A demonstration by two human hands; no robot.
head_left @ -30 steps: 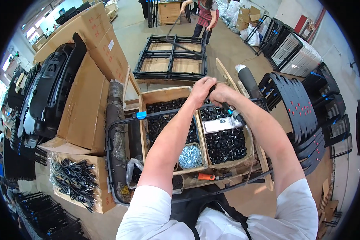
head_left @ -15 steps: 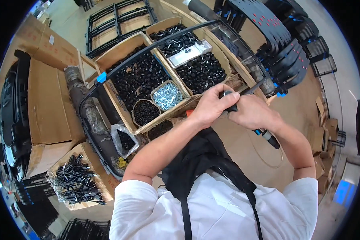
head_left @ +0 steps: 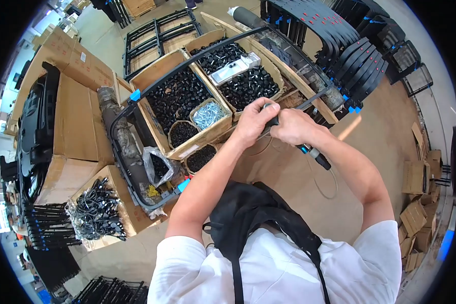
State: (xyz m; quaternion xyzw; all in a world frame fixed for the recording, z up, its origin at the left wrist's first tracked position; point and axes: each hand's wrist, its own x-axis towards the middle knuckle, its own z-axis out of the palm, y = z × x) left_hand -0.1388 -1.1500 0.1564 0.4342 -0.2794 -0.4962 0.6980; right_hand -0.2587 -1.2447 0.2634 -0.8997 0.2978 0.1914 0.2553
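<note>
Below right hand (head_left: 295, 125) juts its gripped tool (head_left: 317, 157); left hand (head_left: 255, 120) clasps a dark piece (head_left: 273, 121).

The right hand (head_left: 298, 125) held a black driver (head_left: 317, 158) beside the left hand (head_left: 253, 124); a wooden parts box (head_left: 207, 138) lay farther off, leftward.

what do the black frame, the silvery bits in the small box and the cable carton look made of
Black frame: probably metal tubing with a painted or coated finish, judging by its slim, smooth bends, though plastic isn't ruled out. Silvery bits: likely bare or plated metal, given their bright glints. Cable carton: apparently plain cardboard, by its flat, matte tan sides.
</note>
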